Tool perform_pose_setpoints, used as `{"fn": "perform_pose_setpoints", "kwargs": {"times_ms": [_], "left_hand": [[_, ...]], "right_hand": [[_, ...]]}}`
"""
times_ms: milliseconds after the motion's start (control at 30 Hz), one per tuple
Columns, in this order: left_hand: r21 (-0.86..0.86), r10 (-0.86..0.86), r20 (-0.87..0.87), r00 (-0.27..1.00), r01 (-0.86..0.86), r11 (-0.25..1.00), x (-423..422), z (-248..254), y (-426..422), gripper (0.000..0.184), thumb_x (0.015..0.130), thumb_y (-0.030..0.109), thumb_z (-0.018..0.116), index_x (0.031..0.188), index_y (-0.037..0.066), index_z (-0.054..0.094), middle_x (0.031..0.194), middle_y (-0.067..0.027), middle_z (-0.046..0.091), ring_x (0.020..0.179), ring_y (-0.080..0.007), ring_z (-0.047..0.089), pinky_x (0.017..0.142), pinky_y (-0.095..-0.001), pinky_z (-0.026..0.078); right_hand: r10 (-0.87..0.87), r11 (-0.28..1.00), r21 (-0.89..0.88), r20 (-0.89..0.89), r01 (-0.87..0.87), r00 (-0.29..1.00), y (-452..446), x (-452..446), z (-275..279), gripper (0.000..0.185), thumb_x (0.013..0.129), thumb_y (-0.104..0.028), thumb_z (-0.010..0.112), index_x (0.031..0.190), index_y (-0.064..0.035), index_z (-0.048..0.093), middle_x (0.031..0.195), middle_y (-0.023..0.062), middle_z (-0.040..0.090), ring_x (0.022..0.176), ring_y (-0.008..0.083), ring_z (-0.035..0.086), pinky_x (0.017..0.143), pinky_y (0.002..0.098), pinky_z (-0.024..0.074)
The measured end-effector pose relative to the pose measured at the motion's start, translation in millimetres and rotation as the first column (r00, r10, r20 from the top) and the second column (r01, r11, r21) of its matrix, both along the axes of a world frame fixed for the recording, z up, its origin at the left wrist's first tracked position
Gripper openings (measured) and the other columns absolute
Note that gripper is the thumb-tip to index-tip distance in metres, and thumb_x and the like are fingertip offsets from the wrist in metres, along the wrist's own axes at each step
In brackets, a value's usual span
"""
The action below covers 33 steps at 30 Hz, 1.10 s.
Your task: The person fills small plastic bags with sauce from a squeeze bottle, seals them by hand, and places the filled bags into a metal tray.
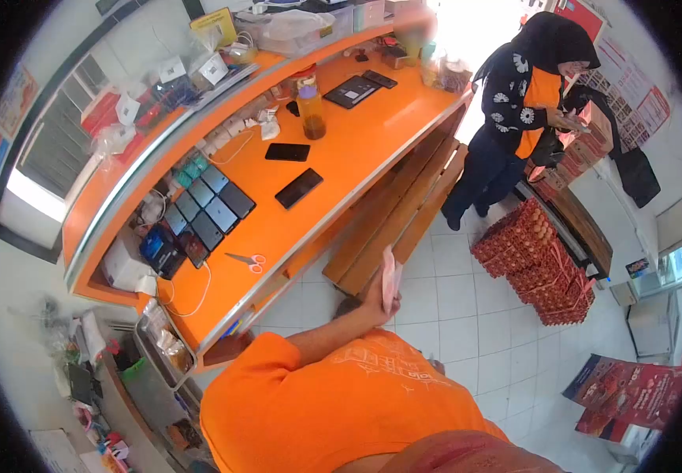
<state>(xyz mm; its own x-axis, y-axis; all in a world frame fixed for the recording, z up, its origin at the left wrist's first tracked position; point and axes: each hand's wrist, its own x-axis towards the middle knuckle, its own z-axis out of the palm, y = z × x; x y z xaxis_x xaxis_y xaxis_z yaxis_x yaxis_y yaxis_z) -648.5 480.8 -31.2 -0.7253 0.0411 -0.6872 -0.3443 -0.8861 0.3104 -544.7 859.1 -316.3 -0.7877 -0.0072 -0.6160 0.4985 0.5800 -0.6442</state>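
My left hand is closed around a thin pink and white paper-like item, held upright in front of my orange shirt. The hand is over the tiled floor, near the end of a wooden bench. To its left stands an orange counter with orange-handled scissors, two dark phones lying apart, and several more phones in rows. My right hand does not show. A blurred reddish-brown shape fills the bottom edge, and I cannot make out what it is.
A person in a dark patterned top stands at the upper right, hands on a small object. Stacked red egg trays are on the floor. A jar with a purple lid and a tablet sit farther along the counter.
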Motion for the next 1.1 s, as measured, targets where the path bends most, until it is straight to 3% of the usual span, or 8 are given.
{"fn": "perform_pose_setpoints", "kwargs": {"times_ms": [133,233,333,633,733,867,1033,1100], "left_hand": [[-0.233,0.031,-0.248,0.968,-0.091,0.968,-12,27,-30,0.070,0.087,0.078,0.050,0.124,0.019,0.050,0.103,0.0035,0.051,0.097,-0.0112,0.052,0.083,-0.0324,0.044],[-0.163,0.215,-0.452,0.866,-0.317,0.934,-46,-74,-97,0.062,0.098,0.063,0.043,0.144,0.021,0.038,0.112,0.0039,0.049,0.092,-0.0100,0.046,0.080,-0.0302,0.037],[-0.235,0.287,-0.668,0.687,-0.560,0.795,-72,-104,-189,0.066,0.100,0.056,0.047,0.146,0.011,0.035,0.133,-0.0006,0.046,0.126,-0.0153,0.044,0.112,-0.0390,0.034],[-0.526,0.320,-0.809,0.493,-0.850,-0.020,-105,50,-415,0.063,0.092,0.041,0.063,0.138,0.000,0.048,0.131,-0.0217,0.055,0.107,-0.0378,0.061,0.090,-0.0447,0.052],[-0.872,0.236,-0.202,0.950,-0.065,-0.486,-129,-96,-519,0.065,0.090,0.040,0.065,0.140,0.002,0.048,0.140,-0.0235,0.049,0.120,-0.0400,0.054,0.094,-0.0505,0.049],[-0.660,0.697,0.334,0.634,0.686,-0.307,-141,-101,-501,0.068,0.089,0.036,0.064,0.149,0.013,0.040,0.150,-0.0202,0.038,0.140,-0.0374,0.034,0.103,-0.0646,0.035],[-0.646,0.287,-0.166,0.944,0.116,-0.755,-190,-50,-468,0.067,0.087,0.028,0.070,0.144,0.007,0.043,0.146,-0.0195,0.043,0.132,-0.0379,0.043,0.103,-0.0547,0.041],[-0.815,-0.395,-0.257,0.882,-0.417,-0.403,-195,12,-397,0.052,0.090,0.023,0.069,0.134,0.002,0.051,0.135,-0.0177,0.053,0.123,-0.0351,0.051,0.103,-0.0440,0.043]], "right_hand": [[0.093,0.994,0.058,-0.021,-0.092,0.995,-7,13,-27,0.015,0.081,-0.020,0.066,0.086,-0.0058,0.069,0.084,0.0095,0.072,0.081,0.0279,0.070,0.072,0.0419,0.0568],[0.504,0.860,0.221,-0.238,-0.460,0.830,-31,-16,11,0.019,0.079,-0.022,0.070,0.091,-0.0069,0.070,0.086,0.0107,0.072,0.079,0.0273,0.071,0.070,0.0433,0.0589],[-0.016,0.998,-0.057,-0.062,0.012,0.998,-57,-35,-24,0.034,0.075,-0.025,0.072,0.101,-0.0034,0.070,0.088,0.0153,0.071,0.078,0.0271,0.071,0.064,0.0426,0.0617],[-0.156,0.987,0.048,0.012,0.155,0.988,-160,-89,-12,0.056,0.077,-0.029,0.070,0.126,-0.0023,0.062,0.102,0.0207,0.071,0.080,0.0307,0.073,0.063,0.0394,0.0635],[-0.292,0.954,-0.044,0.112,0.298,0.950,-190,-77,-22,0.060,0.078,-0.031,0.071,0.128,0.0004,0.060,0.105,0.0211,0.071,0.083,0.0313,0.073,0.064,0.0416,0.0632],[-0.361,0.932,0.022,0.104,0.361,0.927,-216,-66,16,0.055,0.083,-0.032,0.071,0.124,0.0009,0.059,0.096,0.0155,0.071,0.083,0.0249,0.071,0.061,0.0383,0.0618],[-0.342,0.902,0.120,-0.387,0.414,0.856,-232,-87,67,0.050,0.079,-0.039,0.074,0.112,-0.0014,0.065,0.080,0.0202,0.071,0.072,0.0264,0.072,0.066,0.0393,0.0574],[-0.379,0.920,-0.031,-0.323,0.390,0.867,-252,-115,141,0.060,0.080,-0.039,0.077,0.118,0.0035,0.061,0.098,0.0219,0.071,0.088,0.0262,0.070,0.077,0.0390,0.0564]]}}
